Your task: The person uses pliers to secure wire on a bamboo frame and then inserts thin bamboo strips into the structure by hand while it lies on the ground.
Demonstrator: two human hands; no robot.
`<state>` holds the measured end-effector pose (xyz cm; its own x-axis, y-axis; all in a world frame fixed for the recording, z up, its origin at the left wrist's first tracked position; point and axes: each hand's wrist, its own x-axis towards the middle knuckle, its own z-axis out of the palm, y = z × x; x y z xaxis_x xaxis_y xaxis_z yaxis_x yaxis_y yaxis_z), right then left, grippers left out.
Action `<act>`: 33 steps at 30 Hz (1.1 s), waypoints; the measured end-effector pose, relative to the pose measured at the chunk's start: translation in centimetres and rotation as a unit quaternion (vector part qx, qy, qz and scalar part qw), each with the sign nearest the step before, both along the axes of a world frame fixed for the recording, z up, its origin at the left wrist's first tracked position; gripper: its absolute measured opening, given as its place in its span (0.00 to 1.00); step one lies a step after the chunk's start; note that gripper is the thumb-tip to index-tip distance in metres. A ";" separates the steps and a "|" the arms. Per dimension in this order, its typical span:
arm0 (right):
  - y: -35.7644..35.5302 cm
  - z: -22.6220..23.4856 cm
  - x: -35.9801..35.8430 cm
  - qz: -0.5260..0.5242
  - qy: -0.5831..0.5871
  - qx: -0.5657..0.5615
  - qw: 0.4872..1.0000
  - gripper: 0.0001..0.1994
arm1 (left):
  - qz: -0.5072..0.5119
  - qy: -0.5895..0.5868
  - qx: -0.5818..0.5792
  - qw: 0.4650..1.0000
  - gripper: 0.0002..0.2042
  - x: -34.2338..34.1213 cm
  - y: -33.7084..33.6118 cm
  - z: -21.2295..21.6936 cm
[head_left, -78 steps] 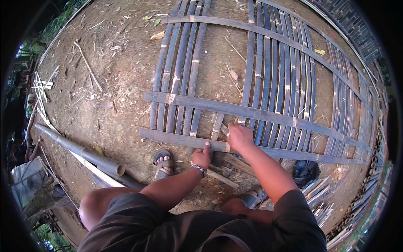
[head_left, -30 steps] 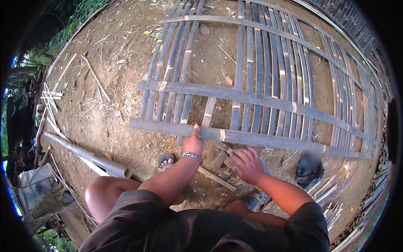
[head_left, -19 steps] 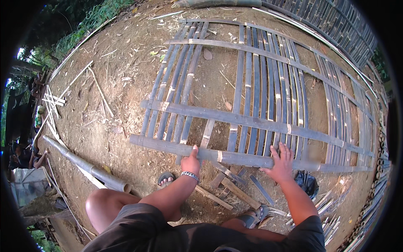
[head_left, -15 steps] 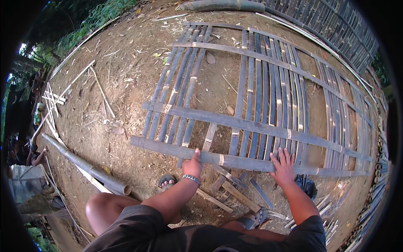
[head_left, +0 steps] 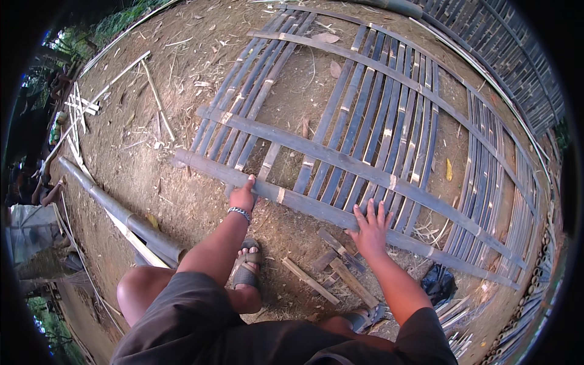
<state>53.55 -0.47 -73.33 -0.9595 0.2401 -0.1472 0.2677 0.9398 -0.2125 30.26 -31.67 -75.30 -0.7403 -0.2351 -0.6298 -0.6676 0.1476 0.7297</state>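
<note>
A large slatted bamboo panel (head_left: 316,208) lies in front of me, dark strips crossed by several long flat rails. My left hand (head_left: 243,196) grips its nearest rail toward the left end, thumb on top and the other fingers mostly hidden beneath. Farther right along the same rail, my right hand (head_left: 370,231) rests with fingers spread over the upper face. Wide gaps part the groups of strips, and bare soil shows through them. A bracelet circles my left wrist.
Wood pieces (head_left: 350,283) and a black plastic bag (head_left: 438,283) lie close to my feet. A thick bamboo pole (head_left: 121,210) lies at left, beyond my knee. Another slatted panel (head_left: 517,55) stands far right. Bamboo poles (head_left: 547,304) line the right edge. A person's arm (head_left: 53,193) shows far left.
The panel has turned in view: its left end sits farther away and left, its right end nearer. Both hands have moved left and away with the rail. My left sandalled foot shows more fully.
</note>
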 end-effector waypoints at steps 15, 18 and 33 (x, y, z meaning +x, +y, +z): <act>-0.7 -1.8 1.3 0.027 -0.034 -0.004 0.999 0.33 | -0.064 -0.016 -0.109 0.992 0.33 2.5 -0.6 -3.0; -0.7 -1.8 2.9 0.026 -0.046 -0.012 0.999 0.32 | -0.067 -0.035 -0.130 0.989 0.32 4.4 -0.5 -3.2; -0.3 -1.7 4.3 0.023 -0.046 -0.024 0.998 0.34 | -0.042 -0.034 -0.175 0.983 0.28 6.6 -0.4 -3.1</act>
<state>57.83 -0.75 -75.05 -0.9514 0.1867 -0.2451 0.2451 0.9406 -0.2350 36.86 -32.04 -78.41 -0.7252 -0.3863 -0.5700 -0.6880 0.4390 0.5779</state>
